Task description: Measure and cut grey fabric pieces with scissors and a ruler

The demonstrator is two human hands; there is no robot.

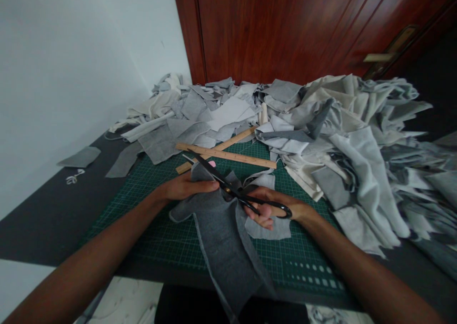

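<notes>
Some gray cloth (pixel 228 238) is pinched by left fingers (pixel 209 186), just beside black scissors (pixel 233 192) gripped in right fingers (pixel 265 210).

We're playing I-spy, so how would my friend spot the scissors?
Find the green mat in front of the reddish door. Over it, the right hand holds the scissors by their handles. They're long and black, unlike the grey cloth and pale wooden rulers nearby.

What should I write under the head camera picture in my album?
Right hand with black scissors, left hand pinching grey cloth, over a green cutting mat with wooden rulers.
</notes>
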